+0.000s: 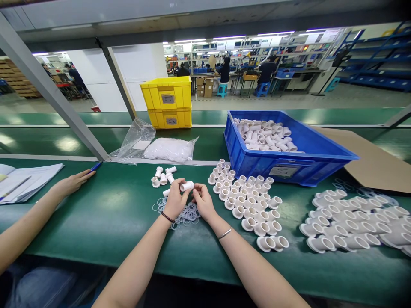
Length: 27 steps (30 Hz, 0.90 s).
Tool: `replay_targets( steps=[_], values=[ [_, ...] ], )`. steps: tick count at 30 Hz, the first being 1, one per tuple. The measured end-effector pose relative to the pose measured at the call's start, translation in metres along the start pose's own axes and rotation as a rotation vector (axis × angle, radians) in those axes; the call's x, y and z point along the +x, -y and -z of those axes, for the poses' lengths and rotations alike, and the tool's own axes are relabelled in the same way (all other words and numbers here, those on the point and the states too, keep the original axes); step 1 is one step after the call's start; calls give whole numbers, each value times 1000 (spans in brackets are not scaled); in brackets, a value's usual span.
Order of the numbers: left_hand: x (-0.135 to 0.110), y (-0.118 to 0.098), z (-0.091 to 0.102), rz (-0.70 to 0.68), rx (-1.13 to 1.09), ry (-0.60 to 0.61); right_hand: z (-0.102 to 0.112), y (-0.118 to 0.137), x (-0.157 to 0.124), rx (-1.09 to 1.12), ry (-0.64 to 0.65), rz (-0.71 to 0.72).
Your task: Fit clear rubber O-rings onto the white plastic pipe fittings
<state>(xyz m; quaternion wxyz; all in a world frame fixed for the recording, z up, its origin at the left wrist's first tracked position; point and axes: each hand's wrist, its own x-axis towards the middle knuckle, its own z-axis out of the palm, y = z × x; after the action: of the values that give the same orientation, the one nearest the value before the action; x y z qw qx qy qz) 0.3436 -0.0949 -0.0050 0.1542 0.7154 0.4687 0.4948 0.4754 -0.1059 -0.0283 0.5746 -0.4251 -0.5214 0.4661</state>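
Observation:
Between my two hands is a white plastic pipe fitting (187, 186), lying sideways. My left hand (175, 200) is closed around its left part. The fingertips of my right hand (204, 201) are pinched together at its right end; whether a thin ring is there too is too small to tell. Below my hands lies a pile of thin translucent rings (189, 215), partly covered by them. Several loose white fittings (163, 176) lie just beyond my left hand. To the right, flanged fittings (245, 199) stand upright in close rows.
A blue bin (308, 167) holds many fittings. More fittings (353, 222) stand at far right, beside a cardboard sheet (372, 158). Behind are a plastic bag (170, 149) and stacked yellow crates (168, 102). At left, a co-worker's hand (69, 184) holds a blue pen near papers (35, 179).

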Motion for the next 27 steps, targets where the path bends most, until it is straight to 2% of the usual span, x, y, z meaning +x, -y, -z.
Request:
replay_targets(
  steps=[4,7,10,15,19,23,27],
  values=[
    [1,2,0,48,-6,-41,2,1,-3,-225,-89,138],
    [1,0,0,73,-30,15,3,4,-5,-357,-100,277],
    [1,-5,1,16,-30,98,5,3,-5,-451,-115,351],
    [1,-8,2,-81,-19,164,6,1,-3,-508,-130,371],
    [2,0,1,19,-1,143,5,6,-3,-484,-176,449],
    [4,8,1,139,18,275,4,9,-6,-413,-174,397],
    [4,11,1,160,-16,367,1,12,-11,-314,-46,293]
  ],
)
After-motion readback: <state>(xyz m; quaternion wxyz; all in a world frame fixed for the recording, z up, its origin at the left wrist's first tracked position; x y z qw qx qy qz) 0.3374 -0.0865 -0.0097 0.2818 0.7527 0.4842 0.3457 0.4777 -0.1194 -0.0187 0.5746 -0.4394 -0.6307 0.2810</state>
